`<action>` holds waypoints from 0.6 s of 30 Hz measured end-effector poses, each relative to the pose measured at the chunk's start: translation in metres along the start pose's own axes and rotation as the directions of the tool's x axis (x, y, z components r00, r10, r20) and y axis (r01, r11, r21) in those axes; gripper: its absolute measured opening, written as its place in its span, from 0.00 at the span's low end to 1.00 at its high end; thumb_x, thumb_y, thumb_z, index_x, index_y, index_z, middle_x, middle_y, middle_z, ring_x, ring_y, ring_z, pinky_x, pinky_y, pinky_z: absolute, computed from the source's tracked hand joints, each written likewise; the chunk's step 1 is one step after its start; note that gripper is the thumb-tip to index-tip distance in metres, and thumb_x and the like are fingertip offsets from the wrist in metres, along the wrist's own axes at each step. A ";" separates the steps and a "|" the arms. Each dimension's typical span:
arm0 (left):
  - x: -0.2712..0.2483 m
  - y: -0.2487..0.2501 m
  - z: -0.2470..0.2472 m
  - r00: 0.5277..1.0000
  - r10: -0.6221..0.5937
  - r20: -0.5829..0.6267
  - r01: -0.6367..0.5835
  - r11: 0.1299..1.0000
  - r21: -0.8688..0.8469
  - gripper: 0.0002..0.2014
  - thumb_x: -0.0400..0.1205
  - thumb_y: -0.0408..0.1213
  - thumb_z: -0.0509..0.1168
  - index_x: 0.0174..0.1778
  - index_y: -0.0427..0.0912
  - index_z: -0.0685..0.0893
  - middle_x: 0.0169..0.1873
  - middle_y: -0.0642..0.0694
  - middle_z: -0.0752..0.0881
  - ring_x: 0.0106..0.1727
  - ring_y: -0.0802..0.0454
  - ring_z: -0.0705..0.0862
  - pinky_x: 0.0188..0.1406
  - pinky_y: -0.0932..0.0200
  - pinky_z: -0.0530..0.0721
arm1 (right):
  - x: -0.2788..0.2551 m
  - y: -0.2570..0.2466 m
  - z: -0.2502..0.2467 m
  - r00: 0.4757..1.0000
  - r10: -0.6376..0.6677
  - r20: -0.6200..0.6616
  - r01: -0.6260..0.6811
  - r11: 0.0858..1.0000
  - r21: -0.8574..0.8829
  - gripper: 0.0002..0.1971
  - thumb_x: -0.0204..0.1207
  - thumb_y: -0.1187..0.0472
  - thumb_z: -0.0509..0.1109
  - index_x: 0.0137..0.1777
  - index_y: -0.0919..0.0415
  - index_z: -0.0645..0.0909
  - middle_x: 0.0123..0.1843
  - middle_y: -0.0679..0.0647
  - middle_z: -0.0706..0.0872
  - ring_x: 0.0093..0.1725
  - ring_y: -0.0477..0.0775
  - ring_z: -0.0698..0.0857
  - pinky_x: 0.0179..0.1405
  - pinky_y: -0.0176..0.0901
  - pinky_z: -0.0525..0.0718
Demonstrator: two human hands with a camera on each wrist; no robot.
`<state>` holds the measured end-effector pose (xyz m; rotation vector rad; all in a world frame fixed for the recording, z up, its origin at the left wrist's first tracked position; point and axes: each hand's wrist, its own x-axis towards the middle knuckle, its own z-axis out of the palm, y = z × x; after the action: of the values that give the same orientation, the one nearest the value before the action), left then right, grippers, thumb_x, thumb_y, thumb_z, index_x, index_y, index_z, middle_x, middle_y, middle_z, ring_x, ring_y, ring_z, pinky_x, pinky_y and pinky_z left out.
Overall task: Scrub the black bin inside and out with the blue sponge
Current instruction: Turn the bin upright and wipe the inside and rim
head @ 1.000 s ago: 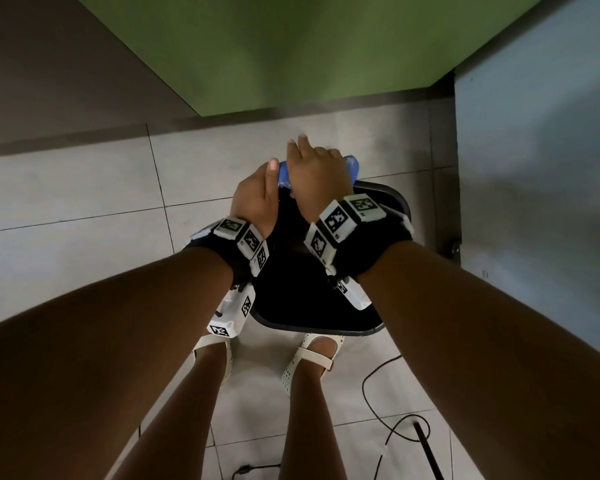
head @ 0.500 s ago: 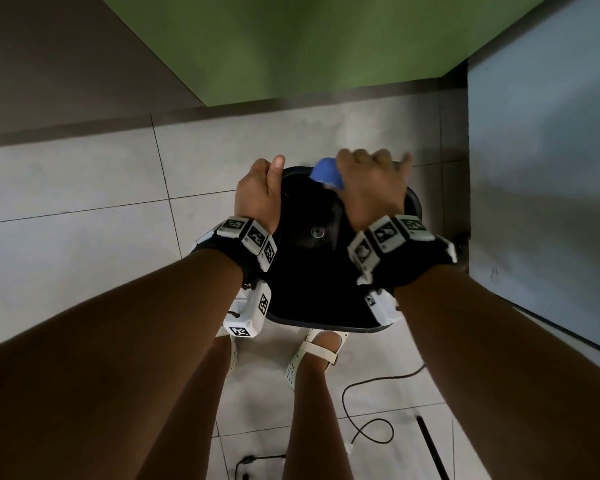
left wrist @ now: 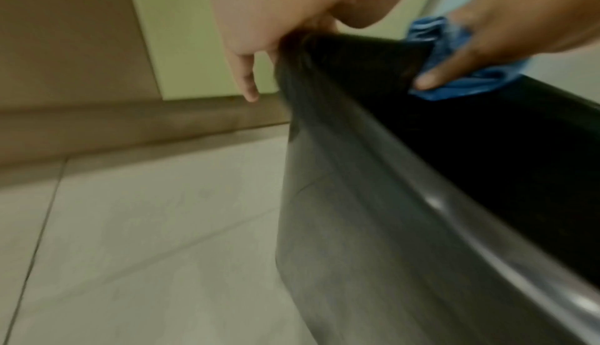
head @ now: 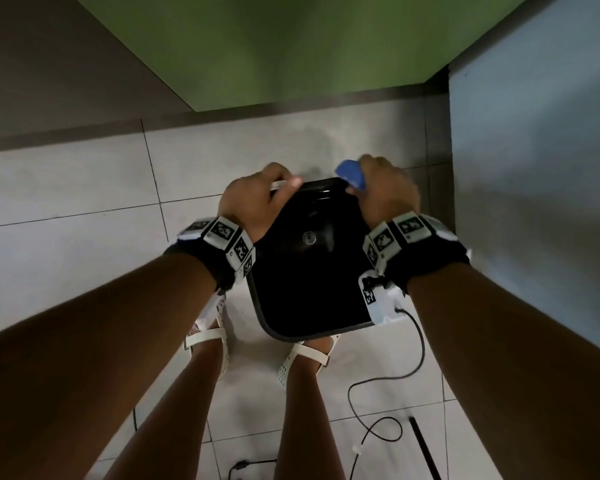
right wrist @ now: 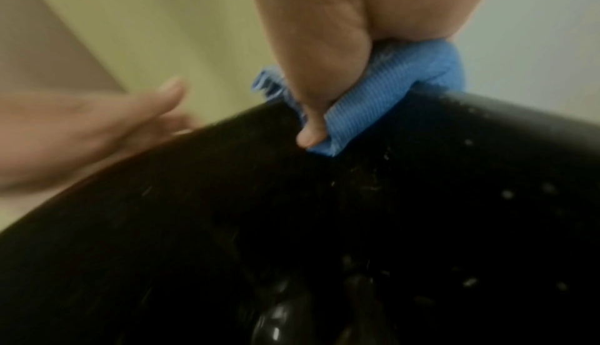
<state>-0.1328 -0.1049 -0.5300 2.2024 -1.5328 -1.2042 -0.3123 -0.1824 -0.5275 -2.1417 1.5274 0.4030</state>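
The black bin (head: 284, 327) stands on the tiled floor in front of my feet, its open top facing me. My left hand (head: 257, 199) grips the far left of its rim (left wrist: 373, 150), fingers curled over the outside. My right hand (head: 385, 192) holds the blue sponge (head: 351, 174) folded over the far right of the rim, thumb inside the bin pressing the sponge (right wrist: 383, 99) against the inner wall. In the left wrist view the sponge (left wrist: 461, 78) sits under my right hand's fingers. Small pale specks dot the bin's inner wall (right wrist: 454, 222).
A green wall (head: 291, 46) and a brown baseboard (head: 84, 126) lie just beyond the bin. A pale blue surface (head: 534, 168) stands close on the right. A thin black cable (head: 388, 375) trails across the floor tiles behind my right foot.
My right hand has slid the sponge to the right along the far rim, away from my left hand. The left hand keeps its grip on the rim.
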 end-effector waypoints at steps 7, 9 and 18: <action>0.005 0.006 -0.001 0.971 -0.012 0.238 0.042 0.992 -0.118 0.18 0.85 0.49 0.52 0.69 0.49 0.76 0.61 0.42 0.84 0.63 0.44 0.81 0.56 0.63 0.69 | 0.024 -0.043 -0.001 0.969 -0.245 0.019 0.245 0.967 -0.069 0.13 0.75 0.58 0.63 0.58 0.60 0.74 0.55 0.59 0.81 0.56 0.63 0.78 0.47 0.50 0.71; 0.003 0.006 0.003 0.971 -0.033 0.239 0.075 0.983 -0.169 0.19 0.85 0.49 0.53 0.70 0.49 0.76 0.62 0.43 0.84 0.63 0.45 0.81 0.57 0.64 0.70 | 0.021 -0.033 0.000 0.969 -0.243 0.051 0.241 0.970 0.035 0.23 0.74 0.52 0.65 0.68 0.55 0.70 0.58 0.58 0.80 0.58 0.64 0.79 0.52 0.52 0.75; 0.005 0.004 0.006 0.966 -0.045 0.253 0.091 0.981 -0.172 0.20 0.85 0.50 0.52 0.70 0.48 0.76 0.63 0.43 0.84 0.65 0.46 0.80 0.58 0.64 0.71 | 0.005 -0.011 0.006 0.967 -0.247 -0.061 0.250 0.874 0.416 0.29 0.78 0.41 0.51 0.78 0.49 0.64 0.72 0.54 0.76 0.71 0.59 0.73 0.70 0.54 0.72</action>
<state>-0.1393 -0.1094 -0.5346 2.0643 -1.3735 -1.6261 -0.2997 -0.1804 -0.5332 -1.9526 1.1845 -0.0267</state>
